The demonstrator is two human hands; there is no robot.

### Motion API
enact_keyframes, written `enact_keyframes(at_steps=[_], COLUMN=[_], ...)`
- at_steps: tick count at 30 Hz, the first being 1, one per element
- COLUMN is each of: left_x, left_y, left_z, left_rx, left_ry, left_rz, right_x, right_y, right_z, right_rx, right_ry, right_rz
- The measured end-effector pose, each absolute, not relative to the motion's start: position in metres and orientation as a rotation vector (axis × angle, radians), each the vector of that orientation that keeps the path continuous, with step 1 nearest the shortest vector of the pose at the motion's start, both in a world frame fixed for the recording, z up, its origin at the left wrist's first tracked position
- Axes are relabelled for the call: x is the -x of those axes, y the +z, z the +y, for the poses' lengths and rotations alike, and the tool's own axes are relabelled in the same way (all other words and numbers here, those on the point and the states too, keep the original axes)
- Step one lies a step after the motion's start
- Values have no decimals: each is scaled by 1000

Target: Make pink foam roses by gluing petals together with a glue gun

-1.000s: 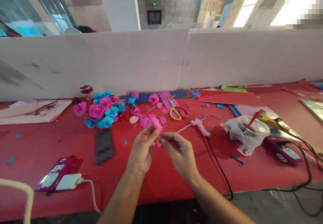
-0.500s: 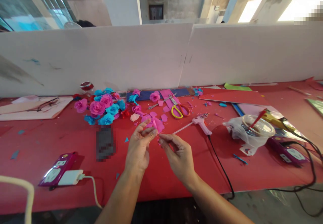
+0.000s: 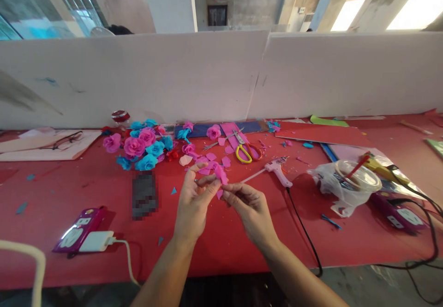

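Between my fingertips is a small pink paper flower (image 3: 220,173), partly formed, its petals curled upward. My left hand (image 3: 194,201) pinches it from the left, thumb against its lower part. My right hand (image 3: 249,210) grips its base from the right with thumb and fingers together. Just behind lie loose pink paper petals (image 3: 206,157) on the red table. Beyond them rest scissors (image 3: 244,153) with yellow and red handles, partly over a pink paper strip (image 3: 232,130). To the right of my hands is a pink glue gun (image 3: 278,171) with a glue stick in its back.
A bunch of pink and blue paper flowers (image 3: 143,145) stands at the left, behind a blurred dark rectangle (image 3: 144,195). Purple power strips (image 3: 81,228) lie at both sides. On the right is a plastic tub (image 3: 360,177) in a bag. A white partition (image 3: 166,81) borders the back.
The pink paper between my fingers has turned from a flatter, pointed shape into a more curled one. Both hands have stayed close together, and the view has shifted slightly.
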State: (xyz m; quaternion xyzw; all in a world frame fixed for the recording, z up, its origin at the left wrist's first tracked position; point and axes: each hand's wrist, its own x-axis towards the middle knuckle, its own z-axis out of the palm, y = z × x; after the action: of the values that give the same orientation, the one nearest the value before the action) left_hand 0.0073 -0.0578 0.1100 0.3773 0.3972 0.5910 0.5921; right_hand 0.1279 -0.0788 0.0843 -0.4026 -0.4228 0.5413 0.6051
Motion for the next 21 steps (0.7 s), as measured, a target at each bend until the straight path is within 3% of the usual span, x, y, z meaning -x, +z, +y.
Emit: enact_keyframes(at_steps=[4,10,21], left_x=[-8,-8,-14], left_y=[113,113,111], left_z=[-60,-61,-66], left_rx=[-888,-851,-634], left_ry=[1400,1420,1487], left_rz=[951,1008,996], right_x=[-131,-131,-116], right_y=[87,109,106], right_z=[-80,-80,-75], right_rx=[970,1082,996], right_ry=[1185,781,1034], right_rz=[-1094,-1249,-1074])
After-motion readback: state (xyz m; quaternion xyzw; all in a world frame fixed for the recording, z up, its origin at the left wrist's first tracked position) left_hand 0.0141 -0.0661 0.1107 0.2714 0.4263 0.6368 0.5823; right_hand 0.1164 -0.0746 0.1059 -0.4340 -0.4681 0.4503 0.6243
